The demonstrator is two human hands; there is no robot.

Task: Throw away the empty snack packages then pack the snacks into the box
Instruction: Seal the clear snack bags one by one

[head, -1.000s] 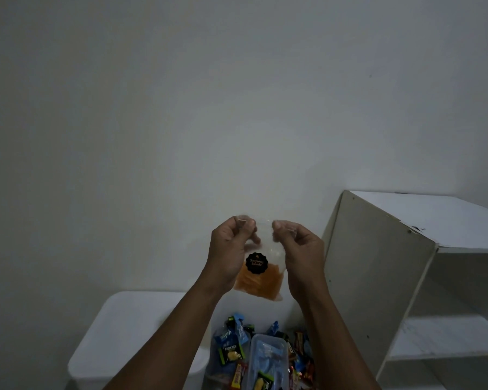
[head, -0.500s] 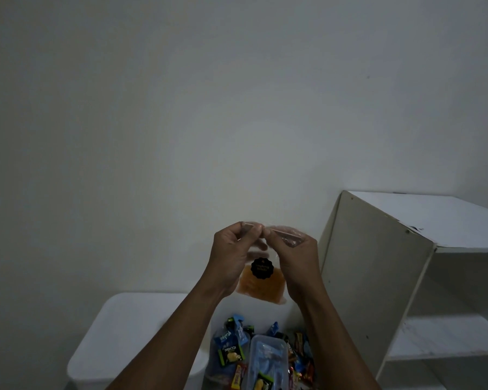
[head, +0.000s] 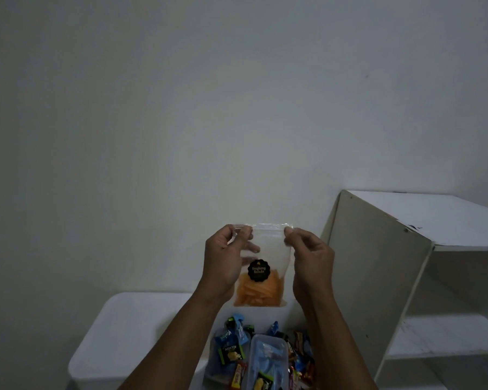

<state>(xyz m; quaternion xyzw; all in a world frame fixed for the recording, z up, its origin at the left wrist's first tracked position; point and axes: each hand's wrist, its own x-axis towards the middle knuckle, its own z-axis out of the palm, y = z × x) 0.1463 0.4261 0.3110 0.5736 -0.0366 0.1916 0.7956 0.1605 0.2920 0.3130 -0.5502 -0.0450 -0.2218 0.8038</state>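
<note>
Since the frame half a second earlier, the hands have been drawn apart along the top strip of a zip-lock bag (head: 268, 249), which is now stretched flat and shown full width, where it was bunched between fingertips that met. The left hand (head: 224, 263) is clamped on the upper left corner by thumb and forefinger, and the right hand (head: 312, 266) is pinched on the upper right corner in the same way, so the bag hangs upright between them at chest height. Orange cassava chips (head: 258, 294) are settled in its lower part beneath a black round label (head: 256, 270) reading "Singkong Balado". The bag appears to be held up so that the seal can be closed and the contents checked; as it is not empty, it is judged to belong in the box, not in the rubbish. Below the forearms, a heap of small snack packets (head: 231, 350) is spread around a clear plastic box (head: 268, 358) that lies among them, with packets visible through it. Beside the heap, to the left, a white round-cornered container (head: 130, 327) is seen; its purpose cannot be told. To the right stands a white shelf unit (head: 378, 263), and behind everything a bare pale wall (head: 237, 108).
</note>
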